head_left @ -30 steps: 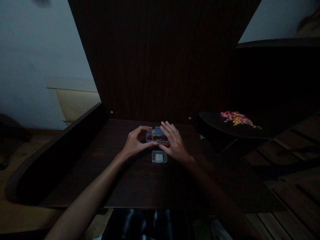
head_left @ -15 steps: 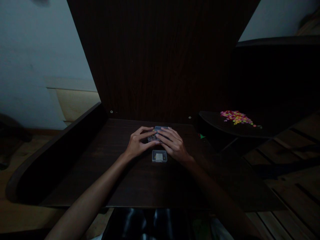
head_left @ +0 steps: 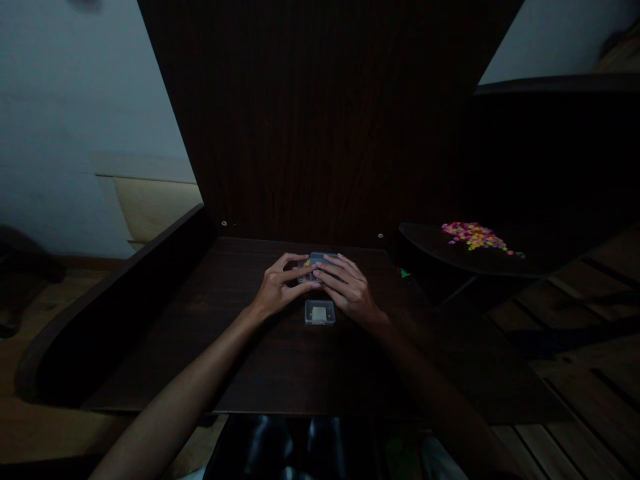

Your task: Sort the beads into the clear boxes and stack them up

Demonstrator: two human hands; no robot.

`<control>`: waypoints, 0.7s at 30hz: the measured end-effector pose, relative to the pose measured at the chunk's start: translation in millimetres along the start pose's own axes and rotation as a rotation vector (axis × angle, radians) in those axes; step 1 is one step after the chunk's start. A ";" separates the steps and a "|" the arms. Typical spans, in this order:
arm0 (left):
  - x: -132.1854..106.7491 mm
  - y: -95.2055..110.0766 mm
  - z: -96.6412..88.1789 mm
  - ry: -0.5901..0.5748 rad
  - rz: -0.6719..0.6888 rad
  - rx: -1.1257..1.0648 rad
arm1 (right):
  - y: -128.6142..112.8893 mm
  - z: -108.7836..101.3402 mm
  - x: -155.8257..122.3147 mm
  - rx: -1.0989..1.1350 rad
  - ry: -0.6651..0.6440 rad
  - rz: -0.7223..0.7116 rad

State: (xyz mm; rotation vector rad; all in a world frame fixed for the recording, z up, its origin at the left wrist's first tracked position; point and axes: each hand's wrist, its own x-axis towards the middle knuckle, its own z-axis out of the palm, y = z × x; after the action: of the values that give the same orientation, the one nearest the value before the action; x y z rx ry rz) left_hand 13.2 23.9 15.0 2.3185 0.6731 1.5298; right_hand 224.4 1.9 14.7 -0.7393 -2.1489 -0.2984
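Both hands are at a small clear plastic box (head_left: pixel 324 256) near the back of the dark wooden desk (head_left: pixel 260 373). My left hand (head_left: pixel 279 285) grips its left side, fingers along the far edge and thumb on the near edge. My right hand (head_left: pixel 349 285) lies over the box's right part, its fingers bent round it and hiding much of it. Something yellow shows inside through the plastic. Closer to me, a second clear plastic box (head_left: pixel 320 313) rests flat on the desk, with a pale label and small yellow specks.
A pile of pink, red and yellow small pieces (head_left: pixel 474 236) lies on a side shelf (head_left: pixel 525 268) to the right. A tall dark panel (head_left: pixel 320 133) rises behind the desk. A raised side board (head_left: pixel 120 300) borders the left.
Both hands stay on the box with only slight finger shifts. More yellow shows at the box's left part. The whole view has drifted very slightly.
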 end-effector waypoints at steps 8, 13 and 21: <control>0.0 1.3 -2.1 -0.039 0.013 0.031 | 1.3 0.3 -0.7 0.033 0.012 -0.004; -0.7 -0.6 -4.5 -0.102 0.049 0.069 | 1.1 0.4 -1.0 0.034 -0.012 0.039; -0.8 -0.1 -5.1 -0.120 0.086 0.076 | 1.8 0.7 -0.4 0.023 -0.003 0.022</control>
State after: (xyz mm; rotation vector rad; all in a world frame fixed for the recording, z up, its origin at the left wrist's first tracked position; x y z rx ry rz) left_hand 8.3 23.4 16.4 2.5032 0.6186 1.4088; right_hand 225.2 3.5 14.0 -0.7498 -2.1421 -0.2608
